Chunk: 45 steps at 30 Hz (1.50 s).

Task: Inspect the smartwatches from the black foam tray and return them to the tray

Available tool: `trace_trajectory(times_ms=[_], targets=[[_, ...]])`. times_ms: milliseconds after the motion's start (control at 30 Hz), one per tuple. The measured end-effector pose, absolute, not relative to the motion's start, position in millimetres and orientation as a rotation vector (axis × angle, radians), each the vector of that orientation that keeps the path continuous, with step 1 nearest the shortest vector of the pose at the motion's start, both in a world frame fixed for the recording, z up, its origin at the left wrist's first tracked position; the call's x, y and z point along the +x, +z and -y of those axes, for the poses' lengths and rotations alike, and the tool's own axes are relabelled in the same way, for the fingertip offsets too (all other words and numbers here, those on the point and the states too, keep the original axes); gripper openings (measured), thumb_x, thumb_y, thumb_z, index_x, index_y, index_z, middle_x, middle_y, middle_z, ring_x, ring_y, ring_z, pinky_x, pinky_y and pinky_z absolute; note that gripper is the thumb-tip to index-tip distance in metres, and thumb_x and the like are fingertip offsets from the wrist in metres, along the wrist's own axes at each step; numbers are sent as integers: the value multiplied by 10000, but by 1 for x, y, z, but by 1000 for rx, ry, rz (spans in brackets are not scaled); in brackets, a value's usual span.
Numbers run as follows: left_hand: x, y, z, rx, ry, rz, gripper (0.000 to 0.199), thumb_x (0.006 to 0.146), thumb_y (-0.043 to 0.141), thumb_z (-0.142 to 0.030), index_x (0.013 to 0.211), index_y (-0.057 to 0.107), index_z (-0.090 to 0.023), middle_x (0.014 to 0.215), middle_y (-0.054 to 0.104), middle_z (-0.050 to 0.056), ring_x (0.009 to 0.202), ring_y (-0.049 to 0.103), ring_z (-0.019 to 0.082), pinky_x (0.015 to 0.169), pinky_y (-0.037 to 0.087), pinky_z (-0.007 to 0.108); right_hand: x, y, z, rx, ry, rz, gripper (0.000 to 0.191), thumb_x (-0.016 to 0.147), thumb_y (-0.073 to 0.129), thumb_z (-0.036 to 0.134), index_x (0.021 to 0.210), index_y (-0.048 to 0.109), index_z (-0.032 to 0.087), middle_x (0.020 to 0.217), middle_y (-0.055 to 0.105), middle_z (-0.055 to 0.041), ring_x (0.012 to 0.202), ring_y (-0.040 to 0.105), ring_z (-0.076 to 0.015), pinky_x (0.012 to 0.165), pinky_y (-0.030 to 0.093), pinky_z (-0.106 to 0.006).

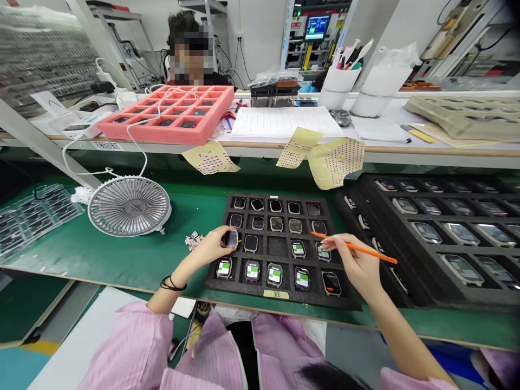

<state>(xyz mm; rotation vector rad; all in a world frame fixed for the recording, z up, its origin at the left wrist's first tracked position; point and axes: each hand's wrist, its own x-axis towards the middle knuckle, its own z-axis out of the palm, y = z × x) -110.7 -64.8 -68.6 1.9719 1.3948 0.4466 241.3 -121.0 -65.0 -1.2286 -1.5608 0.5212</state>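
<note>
A black foam tray point(277, 246) lies in front of me, with rows of square smartwatch cases in its compartments. My left hand point(215, 244) pinches a smartwatch point(231, 239) with a dark screen at the tray's left side. Thin and orange, a pen-like stick point(369, 252) is gripped in my right hand point(359, 265), over the right side of the tray. Just below those fingers sits a watch point(324, 251) with a lit green-and-white screen. The front row holds several lit watches, among them one with a red mark point(332, 283). A yellow label point(276, 294) is on the tray's front edge.
More dark foam trays of watches point(463, 233) are stacked at right. A small fan point(129, 207) stands at left near pink-and-white bits point(194, 240). On the shelf are a pink foam tray point(211, 122), papers point(284, 122) and tool cups point(339, 86). Another person sits behind it.
</note>
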Motion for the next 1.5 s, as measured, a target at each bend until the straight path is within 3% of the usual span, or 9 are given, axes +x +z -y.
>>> trace_trajectory(times_ms=[133, 200, 333, 500, 733, 867, 1100, 1300, 1500], targets=[[-120, -72, 66, 2195, 517, -1310, 530, 780, 654, -226, 1297, 541, -210, 1312, 561, 116, 1184, 566, 261, 936, 528, 401, 249, -70, 123, -1398, 432, 1590, 285, 948, 510, 409, 833, 662, 198, 764, 710, -57, 697, 694, -193, 711, 565, -329], [-121, -73, 66, 2330, 481, -1292, 450, 805, 653, -230, 1250, 589, -215, 1287, 587, 111, 1212, 554, 273, 1018, 476, 445, 255, -76, 123, -1459, 427, 1599, 309, 957, 473, 440, 873, 652, 202, 797, 717, -66, 717, 699, -202, 735, 562, -338], [-117, -84, 70, 2427, 482, -1352, 288, 896, 539, -213, 1163, 643, -187, 1222, 653, 107, 1093, 651, 245, 958, 528, 405, 267, -92, 121, -1611, 454, 1679, 382, 972, 372, 498, 932, 612, 203, 812, 719, -83, 716, 707, -228, 708, 557, -354], [-108, -103, 77, 2513, 618, -1561, 292, 924, 439, -142, 1112, 661, -167, 1126, 718, 104, 1002, 703, 230, 876, 584, 360, 275, -105, 119, -1772, 297, 1828, 410, 975, 304, 494, 868, 578, 209, 809, 727, -118, 699, 708, -265, 654, 529, -357], [-91, -114, 88, 2676, 387, -1708, 331, 938, 414, -127, 1190, 621, -71, 1217, 662, 210, 1097, 667, 275, 920, 569, 394, 267, -111, 116, -1901, 155, 1946, 351, 968, 284, 347, 814, 568, 210, 696, 689, -102, 573, 668, -260, 509, 431, -314], [-91, -118, 93, 2660, 380, -1625, 396, 949, 367, -145, 1280, 559, -45, 1325, 580, 241, 1241, 572, 299, 997, 521, 429, 264, -112, 113, -1928, 179, 1912, 355, 957, 280, 330, 897, 601, 190, 770, 707, -128, 651, 691, -289, 554, 459, -340], [-115, -114, 72, 2407, 762, -1470, 275, 924, 506, -279, 1101, 681, -164, 1214, 654, 129, 1129, 637, 251, 992, 529, 434, 267, -109, 113, -1771, 502, 1681, 399, 964, 300, 438, 1008, 603, 183, 769, 698, -90, 691, 687, -231, 674, 530, -347], [-82, -83, 68, 2587, 596, -1447, 233, 941, 478, -237, 966, 702, -180, 1088, 670, 99, 1033, 613, 245, 926, 533, 417, 262, -108, 108, -1823, 504, 1732, 391, 937, 295, 416, 994, 605, 184, 814, 694, -121, 715, 690, -262, 708, 519, -395], [13, -63, 63, 2807, 312, -938, 246, 961, 477, -272, 1080, 653, -147, 1121, 640, 102, 1027, 583, 226, 904, 487, 363, 263, -105, 103, -1795, 566, 1697, 390, 933, 301, 437, 986, 603, 196, 716, 663, -75, 661, 664, -239, 688, 509, -371]])
